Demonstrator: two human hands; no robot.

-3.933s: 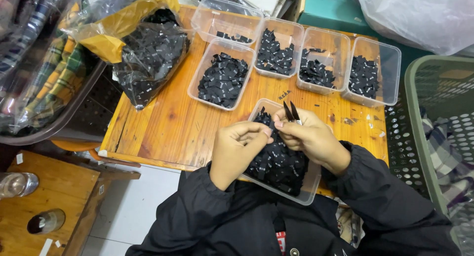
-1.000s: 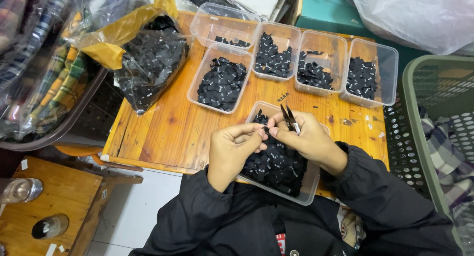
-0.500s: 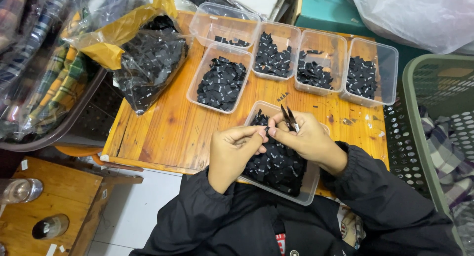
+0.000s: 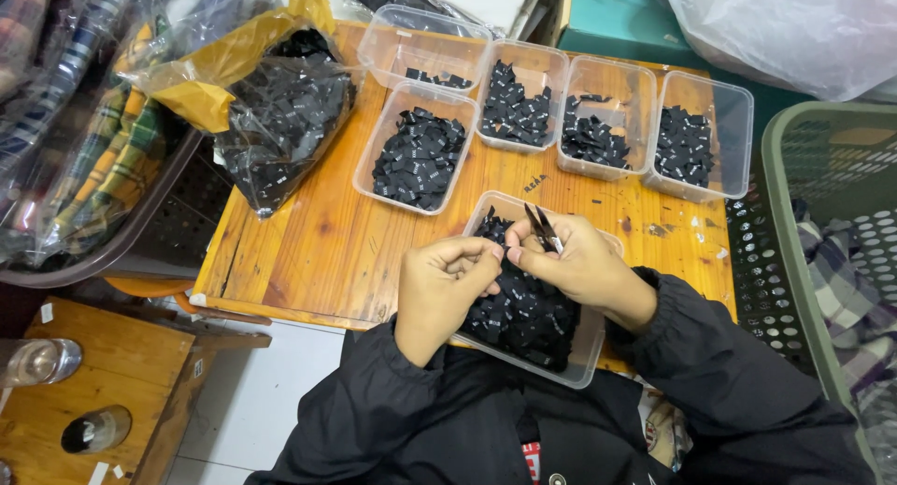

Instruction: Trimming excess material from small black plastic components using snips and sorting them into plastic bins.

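Labels [image 4: 523,307], small and black, fill the clear tub [image 4: 584,359] at the near edge of the table [image 4: 318,247], right under my hands. Going from the left: plastic-wrapped plaid cloth [image 4: 103,158] lies in a dark basket [image 4: 140,233] off the table's left side, and below it a low wooden stool [image 4: 103,354] carries two bottles. On the table's left part a clear bag [image 4: 280,130] with a yellow fold holds a heap of the same black labels. Next, a tub [image 4: 416,158] of labels stands in front of a nearly empty tub [image 4: 420,46], and three more tubs run to the right along the far edge, each part full. My left hand [image 4: 439,289] hovers over the near tub, its fingers [image 4: 481,256] curled and pressed together on what seems to be a label, though the piece is too small to tell. My right hand [image 4: 584,265] meets it fingertip to fingertip and grips small black snips [image 4: 542,228], blades pointing away from me. Farther right, scraps dot the table, then a green basket [image 4: 785,223] with plaid cloth stands beside it, and a white plastic bag [image 4: 794,27] lies beyond.
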